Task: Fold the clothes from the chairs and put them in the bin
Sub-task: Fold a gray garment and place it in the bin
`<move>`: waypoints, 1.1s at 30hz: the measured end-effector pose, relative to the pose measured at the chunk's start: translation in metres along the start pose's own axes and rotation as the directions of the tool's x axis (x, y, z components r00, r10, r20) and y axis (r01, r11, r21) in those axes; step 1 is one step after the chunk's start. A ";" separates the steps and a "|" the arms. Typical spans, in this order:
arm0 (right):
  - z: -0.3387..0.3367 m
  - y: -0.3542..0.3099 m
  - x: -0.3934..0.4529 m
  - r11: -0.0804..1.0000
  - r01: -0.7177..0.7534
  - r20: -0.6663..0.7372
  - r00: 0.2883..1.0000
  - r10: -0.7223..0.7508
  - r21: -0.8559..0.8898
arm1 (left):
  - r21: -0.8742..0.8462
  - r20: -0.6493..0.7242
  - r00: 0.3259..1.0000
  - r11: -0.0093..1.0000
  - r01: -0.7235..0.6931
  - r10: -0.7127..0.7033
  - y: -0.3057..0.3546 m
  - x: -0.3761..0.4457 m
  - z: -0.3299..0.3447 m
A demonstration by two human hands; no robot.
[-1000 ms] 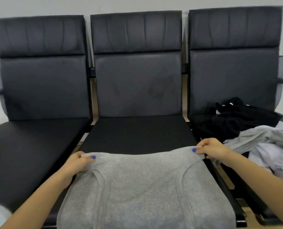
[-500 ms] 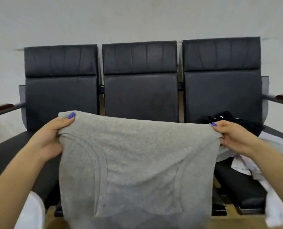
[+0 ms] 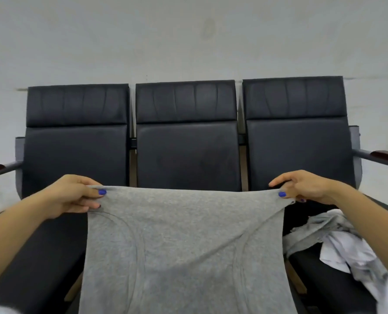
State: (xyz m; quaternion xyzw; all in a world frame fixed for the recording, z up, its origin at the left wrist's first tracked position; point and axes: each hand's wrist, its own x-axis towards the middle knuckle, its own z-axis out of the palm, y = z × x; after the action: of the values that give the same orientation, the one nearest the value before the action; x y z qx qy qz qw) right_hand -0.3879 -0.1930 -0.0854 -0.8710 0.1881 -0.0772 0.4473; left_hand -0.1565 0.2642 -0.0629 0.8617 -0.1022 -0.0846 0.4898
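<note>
The left hand (image 3: 75,193) is pinching one top corner of the grey garment (image 3: 184,245) between thumb and curled fingers, and the right hand (image 3: 301,186) is pinching the other top corner the same way. The garment is hanging stretched flat between them, lifted in front of the middle chair (image 3: 186,137) and draping down out of view at the bottom. A pile of grey and white clothes (image 3: 337,243) is lying on the seat of the right chair (image 3: 297,132), while the left chair (image 3: 77,137) is standing beside the left forearm.
</note>
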 end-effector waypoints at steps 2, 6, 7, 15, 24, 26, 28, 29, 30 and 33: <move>0.003 -0.003 0.023 0.995 -0.016 -0.016 1.000 0.014 -0.095 | -0.041 -0.007 0.999 0.998 0.041 -0.041 -0.001 0.017 0.011; 0.013 -0.004 0.073 0.978 -0.063 -0.161 0.987 0.031 -0.199 | -0.145 -0.054 0.996 0.987 0.068 -0.077 -0.004 0.057 0.037; 0.016 -0.003 0.087 0.975 -0.078 -0.213 0.976 0.033 -0.207 | -0.173 -0.067 0.994 0.982 0.069 -0.082 -0.005 0.068 0.044; 0.043 0.012 0.176 0.955 -0.068 -0.547 0.807 0.224 0.289 | -0.365 -0.232 0.973 0.929 -0.065 -0.023 -0.014 0.153 0.094; 0.071 0.025 0.153 0.852 0.107 -0.537 0.814 0.221 0.512 | -0.425 -0.272 0.961 0.891 -0.159 0.042 -0.037 0.157 0.115; 0.082 0.037 0.130 0.849 0.087 -0.487 0.848 0.212 0.521 | -0.419 -0.242 0.969 0.895 -0.151 0.050 -0.055 0.144 0.114; 0.090 0.048 0.102 0.849 0.047 -0.435 0.873 0.221 0.527 | -0.418 -0.213 0.975 0.896 -0.147 0.061 -0.074 0.125 0.114; 0.093 0.053 0.088 0.854 0.022 -0.408 0.885 0.226 0.520 | -0.417 -0.205 0.976 0.896 -0.151 0.069 -0.083 0.114 0.115; 0.097 0.058 0.074 0.857 0.000 -0.382 0.895 0.230 0.515 | -0.421 -0.200 0.977 0.895 -0.151 0.071 -0.092 0.101 0.115; 0.109 0.077 0.043 0.863 -0.057 -0.316 0.917 0.244 0.501 | -0.443 -0.175 0.981 0.882 -0.159 0.089 -0.123 0.067 0.117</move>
State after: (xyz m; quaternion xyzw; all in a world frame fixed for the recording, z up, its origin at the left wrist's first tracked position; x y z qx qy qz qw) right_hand -0.3354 -0.1688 -0.2136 -0.6839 0.3120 -0.2478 0.6112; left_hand -0.1089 0.2111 -0.2308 0.7185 -0.0978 -0.0098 0.6885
